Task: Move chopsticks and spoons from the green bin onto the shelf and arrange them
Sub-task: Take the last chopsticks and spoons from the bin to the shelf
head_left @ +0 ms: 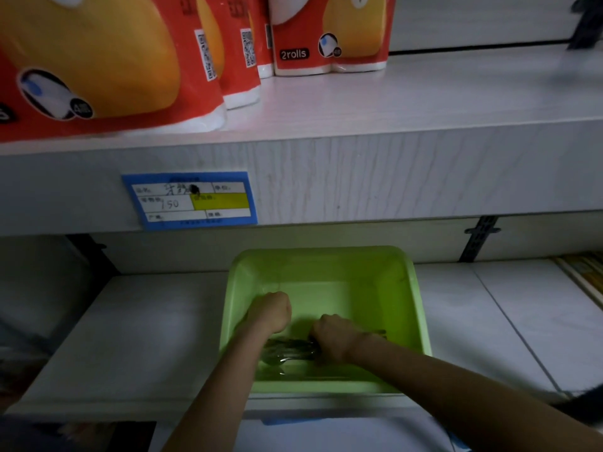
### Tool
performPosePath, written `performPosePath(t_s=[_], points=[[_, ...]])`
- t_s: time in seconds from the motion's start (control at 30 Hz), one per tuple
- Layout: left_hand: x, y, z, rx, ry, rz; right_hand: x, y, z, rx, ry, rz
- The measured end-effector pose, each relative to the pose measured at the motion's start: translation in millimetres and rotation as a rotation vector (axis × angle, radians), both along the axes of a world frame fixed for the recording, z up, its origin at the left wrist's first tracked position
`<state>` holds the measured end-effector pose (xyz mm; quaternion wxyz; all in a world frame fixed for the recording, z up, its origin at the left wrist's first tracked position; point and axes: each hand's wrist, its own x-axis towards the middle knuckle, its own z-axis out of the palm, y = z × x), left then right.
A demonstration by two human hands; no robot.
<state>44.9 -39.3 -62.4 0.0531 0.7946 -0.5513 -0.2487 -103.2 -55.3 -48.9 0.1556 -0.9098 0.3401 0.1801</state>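
Observation:
A green bin [408, 288] stands on the lower shelf [146, 337]. Both my hands are inside it. My right hand [334, 340] grips a bundle of metal spoons [287, 349] near the bin's front; thin sticks, maybe chopsticks [378, 332], poke out to the right of that hand. My left hand [270, 313] is curled into a fist just left of it, above the spoons, with nothing visible in it. The bin's far half is bare green floor.
The upper shelf [391, 102] carries several red and yellow paper-roll packs [329, 34] on its left side, with white board showing to the right. A blue price label [189, 200] sticks to its front edge. A dark bracket [479, 238] stands behind the lower shelf.

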Motion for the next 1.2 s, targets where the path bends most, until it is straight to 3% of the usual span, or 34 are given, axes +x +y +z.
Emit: performPosePath(t_s=[0.3,0.47,0.77,0.9,1.07,1.2], points=[[1,4,1,0.013,0.003,0.003,4,1,1,-0.187,0.116,0.206],[0,2,1,0.059,0.077,0.005,-10,-9,35,0.008,0.175,0.132],[-21,0,21,0.105,0.278,-0.166,-53,-24,118,0.056,0.282,0.120],[-30,3,11,0.249,0.152,-0.393,-80,-32,125,0.010,0.250,0.016],[-41,4,1,0.116,-0.380,-0.725,-108,-35,125,0.046,0.095,-0.156],[-46,0,-1,0.053,-0.554,-0.809,-114,-29,112,0.076,0.055,-0.222]])
